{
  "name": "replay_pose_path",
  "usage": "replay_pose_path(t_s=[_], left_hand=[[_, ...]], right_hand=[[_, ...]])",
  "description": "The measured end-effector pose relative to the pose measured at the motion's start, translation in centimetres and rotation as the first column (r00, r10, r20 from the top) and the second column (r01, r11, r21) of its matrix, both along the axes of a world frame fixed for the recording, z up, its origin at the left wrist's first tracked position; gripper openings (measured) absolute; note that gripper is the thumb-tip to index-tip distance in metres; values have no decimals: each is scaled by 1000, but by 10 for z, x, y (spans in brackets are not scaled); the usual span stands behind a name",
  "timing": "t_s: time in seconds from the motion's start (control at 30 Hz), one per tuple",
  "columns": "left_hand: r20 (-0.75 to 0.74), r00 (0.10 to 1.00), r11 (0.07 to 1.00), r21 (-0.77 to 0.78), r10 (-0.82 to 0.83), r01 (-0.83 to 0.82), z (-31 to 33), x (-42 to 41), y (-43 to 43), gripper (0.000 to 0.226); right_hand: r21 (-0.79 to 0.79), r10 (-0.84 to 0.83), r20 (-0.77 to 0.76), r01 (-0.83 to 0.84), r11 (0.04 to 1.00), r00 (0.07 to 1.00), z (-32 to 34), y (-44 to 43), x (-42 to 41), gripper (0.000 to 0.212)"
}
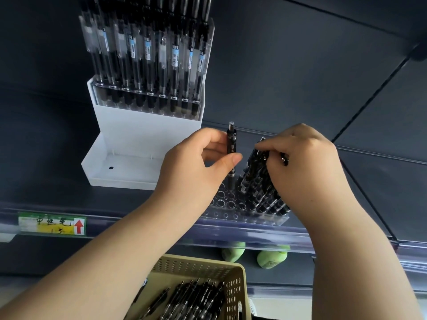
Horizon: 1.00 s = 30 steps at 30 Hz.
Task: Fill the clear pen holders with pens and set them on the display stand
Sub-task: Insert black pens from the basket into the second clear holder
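Head view: left hand [196,162] pinches black pen [231,146] upright, tip at the clear holder [231,214] at 5 o'clock; right hand [302,165] grips the pen cluster [254,181] in it, covering their tops. Basket [238,276] at 6 o'clock cut off; 8 o'clock shelf label [52,224] handwriting unclear.

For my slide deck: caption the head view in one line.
Left hand pinches a black pen upright at the clear holder; right hand grips the loaded pens.

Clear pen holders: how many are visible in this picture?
2. The full holder stands on the upper tier of the white display stand; the partly filled holder sits at the shelf edge. More may be hidden.
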<state>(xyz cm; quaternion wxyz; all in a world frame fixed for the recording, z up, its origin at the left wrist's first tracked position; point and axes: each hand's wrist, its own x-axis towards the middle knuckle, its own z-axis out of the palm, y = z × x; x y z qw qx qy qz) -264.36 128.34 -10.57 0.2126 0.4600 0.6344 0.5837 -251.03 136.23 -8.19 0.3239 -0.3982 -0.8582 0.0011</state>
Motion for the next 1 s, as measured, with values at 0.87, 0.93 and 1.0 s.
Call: replay_pose_path(t_s=[0.87,0.93,1.0], left_hand=[[-16,994,994,-5,-112,112,-6,10,1,18],[-12,992,992,-4,-127,127,-8,13,3,19],[-10,991,991,-13,-135,134,-11,17,5,19]], right_hand=[[-90,-95,50,100,991,994,5,-1,6,46],[-107,-89,56,95,990,994,5,-1,6,46],[-119,-89,64,96,988,994,6,-1,6,47]])
